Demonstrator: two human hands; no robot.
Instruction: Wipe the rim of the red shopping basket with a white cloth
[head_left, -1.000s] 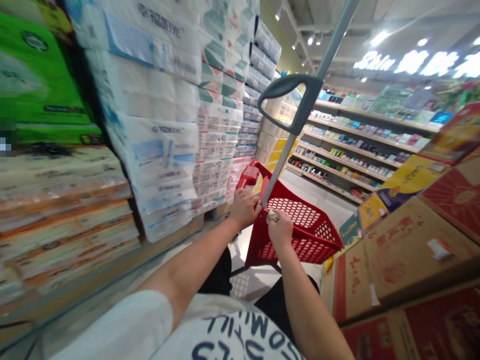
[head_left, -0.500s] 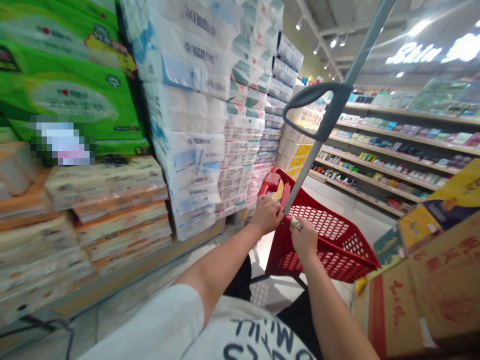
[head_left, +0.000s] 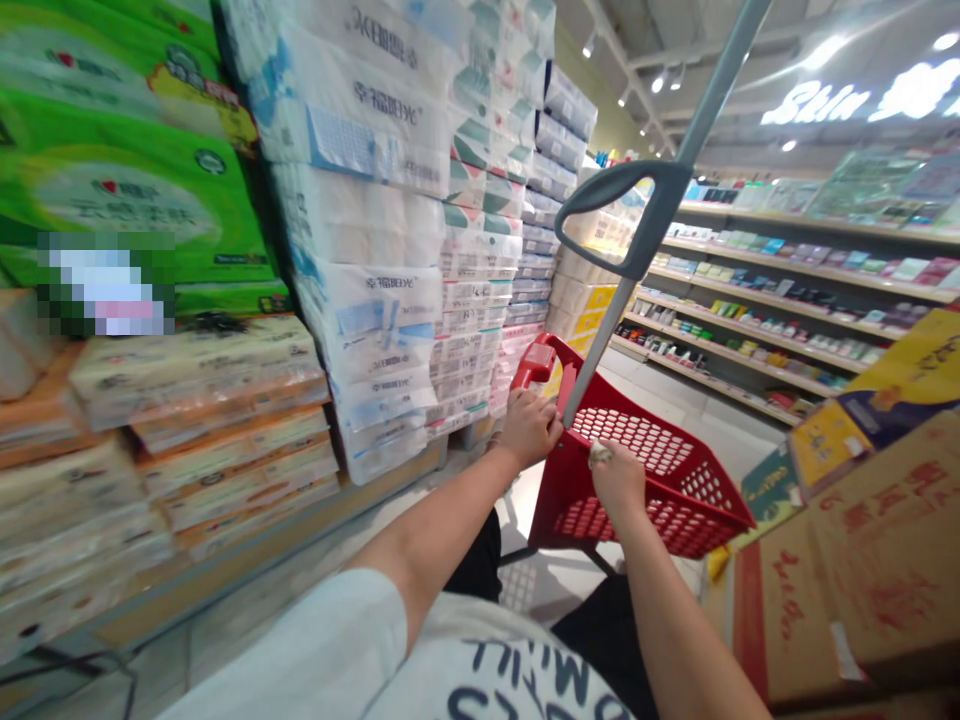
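Observation:
A red plastic shopping basket [head_left: 637, 470] with a perforated wall stands in front of me, and a long grey pull handle [head_left: 637, 270] rises from it. My left hand [head_left: 529, 428] grips the basket's rim at the foot of that handle. Close by, my right hand [head_left: 618, 485] rests at the rim and pinches a small crumpled pale item [head_left: 599, 454], perhaps paper. The basket's inside looks bare where it shows.
Tall stacks of wrapped toilet paper [head_left: 367, 240] rise close on the left, above green packs [head_left: 127, 170] and orange-trimmed packs [head_left: 202, 400]. Cardboard cartons [head_left: 877, 570] line the right. Store shelves [head_left: 772, 310] of small goods stand at the back right, beyond a tiled aisle floor [head_left: 720, 420].
The view has swung left, shifting the shelves and basket rightward in the picture. Both hands stay at the basket, and the crumpled item stays in my right hand.

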